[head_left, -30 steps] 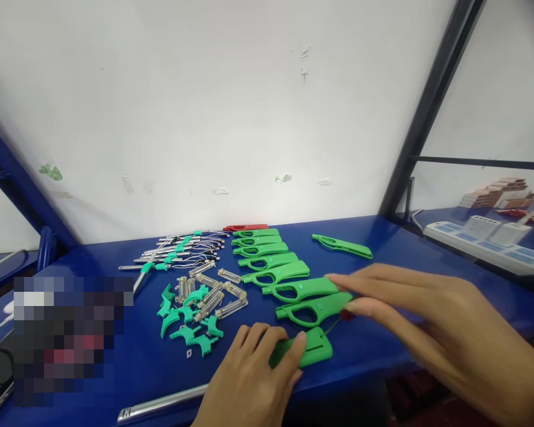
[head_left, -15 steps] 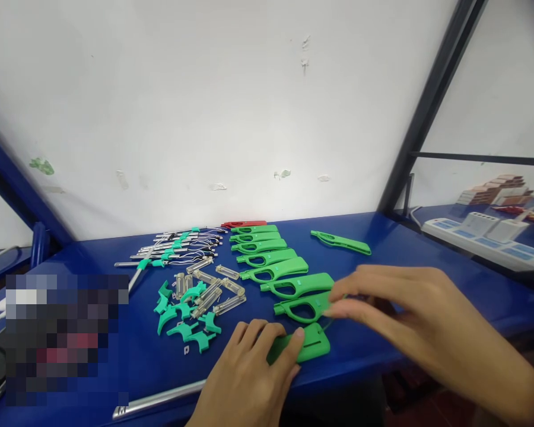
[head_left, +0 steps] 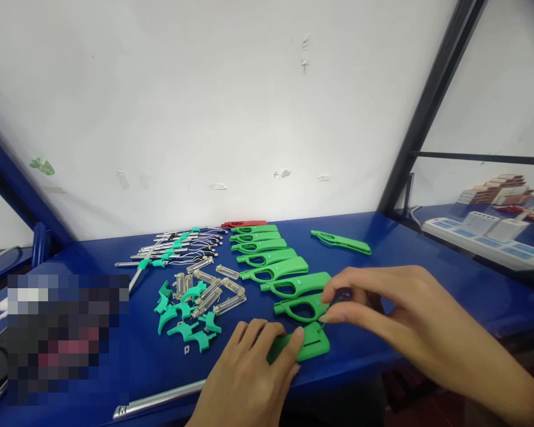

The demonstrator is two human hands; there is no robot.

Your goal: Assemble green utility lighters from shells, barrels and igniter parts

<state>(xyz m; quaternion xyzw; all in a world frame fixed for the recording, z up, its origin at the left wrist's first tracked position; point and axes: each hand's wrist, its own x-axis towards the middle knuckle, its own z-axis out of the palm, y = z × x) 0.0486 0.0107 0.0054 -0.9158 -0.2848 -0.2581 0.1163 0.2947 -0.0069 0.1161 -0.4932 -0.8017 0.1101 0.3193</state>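
Head view: the left hand, curled closed, holds the nearest green casing; the right hand pinches a dark handle near its right end.

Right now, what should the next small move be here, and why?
Probably a slight twist of the dark-handled tool by the right hand, which pinches it beside one end of the green case. The left hand grips the case, which should steady it; the tool's tip is unclear.
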